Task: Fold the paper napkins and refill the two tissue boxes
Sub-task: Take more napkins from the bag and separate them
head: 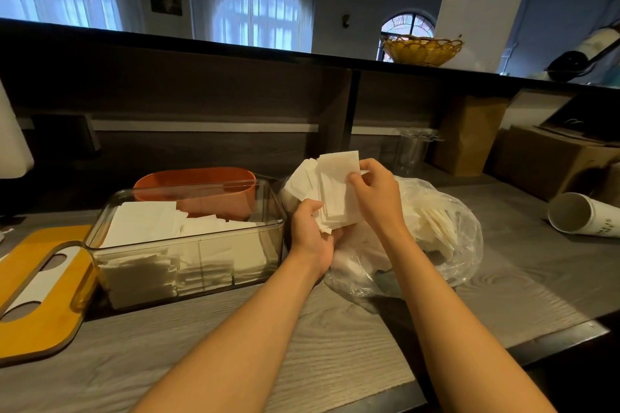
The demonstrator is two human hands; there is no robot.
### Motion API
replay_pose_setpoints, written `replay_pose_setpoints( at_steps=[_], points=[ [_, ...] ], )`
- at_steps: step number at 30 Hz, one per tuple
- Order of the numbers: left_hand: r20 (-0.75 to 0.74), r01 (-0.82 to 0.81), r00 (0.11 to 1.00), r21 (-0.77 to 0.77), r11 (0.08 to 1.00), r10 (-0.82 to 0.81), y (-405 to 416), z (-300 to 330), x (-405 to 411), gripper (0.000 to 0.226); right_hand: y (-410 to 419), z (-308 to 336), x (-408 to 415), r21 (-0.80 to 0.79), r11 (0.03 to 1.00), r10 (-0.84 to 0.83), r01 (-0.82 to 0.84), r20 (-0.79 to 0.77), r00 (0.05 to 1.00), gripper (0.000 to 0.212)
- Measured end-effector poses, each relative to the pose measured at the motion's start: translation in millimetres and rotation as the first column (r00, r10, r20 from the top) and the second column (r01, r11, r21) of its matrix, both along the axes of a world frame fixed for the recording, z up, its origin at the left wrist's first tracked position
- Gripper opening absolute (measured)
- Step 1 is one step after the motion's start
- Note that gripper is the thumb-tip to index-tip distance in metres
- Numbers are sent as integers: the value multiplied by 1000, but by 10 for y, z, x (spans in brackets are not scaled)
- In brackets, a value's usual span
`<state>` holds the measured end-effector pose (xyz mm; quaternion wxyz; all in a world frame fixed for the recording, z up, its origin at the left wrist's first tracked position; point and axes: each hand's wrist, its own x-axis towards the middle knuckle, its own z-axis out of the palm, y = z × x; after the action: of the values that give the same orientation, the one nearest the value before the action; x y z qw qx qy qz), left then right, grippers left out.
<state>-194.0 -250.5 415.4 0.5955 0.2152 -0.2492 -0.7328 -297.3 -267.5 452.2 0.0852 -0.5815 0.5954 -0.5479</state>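
Note:
My left hand (312, 233) grips the bottom of a fanned stack of white paper napkins (327, 184), held above the counter. My right hand (374, 191) pinches the right edge of the front napkin near its top. To the left stands a clear plastic tissue box (268, 211), open on top and holding stacks of folded white napkins. Behind it is an orange tissue box (198, 179), partly hidden; I cannot see what is in it. A clear plastic bag (446, 228) with more napkins lies under and right of my hands.
A yellow wooden lid (37, 282) with slot openings lies at the left on the grey counter (335, 345). A stack of paper cups (583, 216) lies on its side at the right. Cardboard boxes (550, 161) stand at the back right. A raised shelf with a woven basket (421, 50) runs behind.

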Motion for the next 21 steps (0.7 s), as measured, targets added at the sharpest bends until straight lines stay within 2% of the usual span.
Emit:
replay_pose_setpoints(
  at_steps=[4,10,14,18,21],
  points=[
    [86,-32,996,-4,999,32,-20,-8,-22,27,10,4,-5,35,999,11,-13,61,998,10],
    [114,-43,993,5,999,43,-42,0,-51,24,-26,-2,-23,81,995,48,-56,98,994,11],
    [74,-55,996,51,997,52,-39,6,-50,21,18,37,-54,23,1000,4,-12,300,954,13],
    [-41,-33,998,109,993,37,-64,1,-23,20,165,220,-150,-159,980,-32,117,457,889,13],
    [-100,-37,994,111,993,49,-54,11,-8,17,258,332,-199,-153,978,-11,139,634,773,13]
  ],
)
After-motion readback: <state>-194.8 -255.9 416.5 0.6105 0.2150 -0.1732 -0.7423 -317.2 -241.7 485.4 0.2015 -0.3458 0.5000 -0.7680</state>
